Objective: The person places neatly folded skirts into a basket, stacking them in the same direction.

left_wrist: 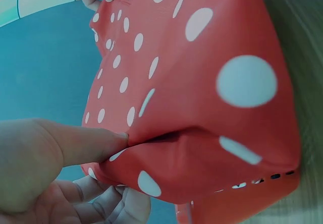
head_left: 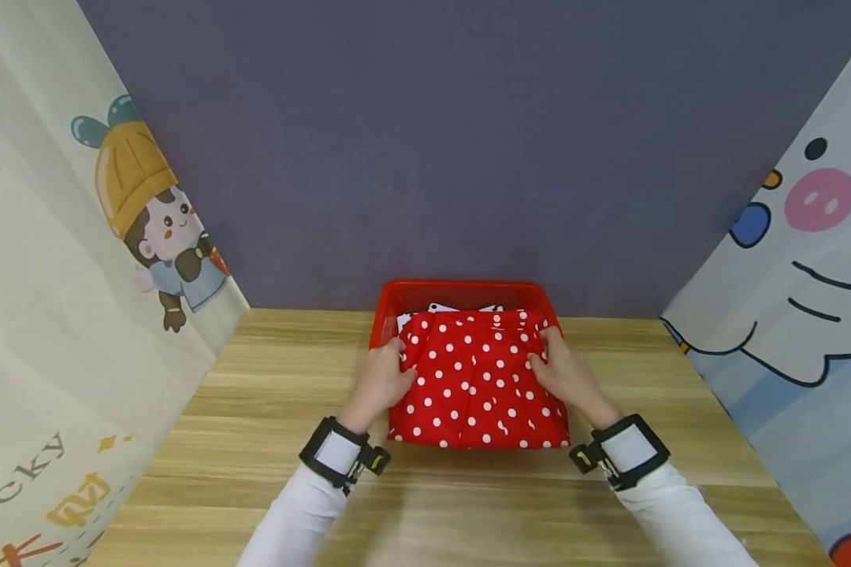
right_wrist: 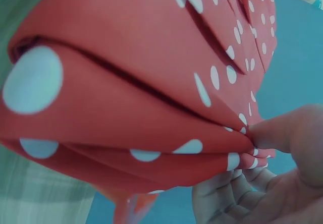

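A folded red cloth with white polka dots (head_left: 471, 386) lies over the front of a red plastic bin (head_left: 468, 283) and covers most of its opening. My left hand (head_left: 384, 378) pinches the cloth's left edge, thumb on top and fingers underneath, as the left wrist view shows. On the opposite edge my right hand (head_left: 566, 372) pinches a gathered fold between thumb and fingers, also seen in the right wrist view. Behind the cloth, white material with black spots (head_left: 442, 308) peeks out inside the bin. The rest of the bin's contents are hidden.
The bin stands on a wood-grain table (head_left: 291, 409) near its back edge, close to a grey-blue wall panel (head_left: 425, 157). Cartoon-printed curtains hang at the left (head_left: 35, 236) and right (head_left: 823, 315).
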Demonstrator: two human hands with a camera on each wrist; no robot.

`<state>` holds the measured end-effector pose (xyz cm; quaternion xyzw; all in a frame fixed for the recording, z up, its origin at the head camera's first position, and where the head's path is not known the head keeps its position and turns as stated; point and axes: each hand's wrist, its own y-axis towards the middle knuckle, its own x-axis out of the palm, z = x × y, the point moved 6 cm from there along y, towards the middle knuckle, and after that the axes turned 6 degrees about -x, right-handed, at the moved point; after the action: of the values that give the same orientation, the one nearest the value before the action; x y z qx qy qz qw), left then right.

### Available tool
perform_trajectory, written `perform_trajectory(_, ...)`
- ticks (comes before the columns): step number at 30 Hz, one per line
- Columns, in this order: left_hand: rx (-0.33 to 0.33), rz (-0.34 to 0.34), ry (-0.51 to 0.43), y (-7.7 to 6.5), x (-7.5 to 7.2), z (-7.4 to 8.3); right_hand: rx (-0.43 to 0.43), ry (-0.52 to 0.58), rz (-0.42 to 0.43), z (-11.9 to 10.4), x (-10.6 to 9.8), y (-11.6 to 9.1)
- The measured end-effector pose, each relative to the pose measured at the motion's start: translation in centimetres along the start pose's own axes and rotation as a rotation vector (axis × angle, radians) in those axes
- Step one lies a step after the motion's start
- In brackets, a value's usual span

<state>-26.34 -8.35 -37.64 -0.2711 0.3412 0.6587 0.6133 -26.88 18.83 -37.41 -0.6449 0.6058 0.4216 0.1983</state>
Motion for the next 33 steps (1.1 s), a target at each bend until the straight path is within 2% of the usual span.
perform_trajectory(4,0.035,0.031,0.03,1.1,-0.4,0.5,-0.014,-0.015,0.001,0.0,-0.4,1.1)
perform_trajectory(12,0.047,0.056,0.087,3.6,-1.2,1.3,-0.011,-0.013,-0.033,0.0,-0.9,3.4)
perform_trajectory(16,0.057,0.064,0.108,4.6,-1.5,1.6,0.016,0.006,-0.049,0.2,-1.1,4.4)
perform_trajectory(25,0.012,0.014,0.078,6.4,-2.0,2.4,0.087,-0.009,-0.086,0.1,-1.9,6.5)
perform_trajectory(33,-0.007,0.015,0.136,8.3,-2.1,2.7,0.123,-0.034,-0.093,0.1,-2.3,8.1)
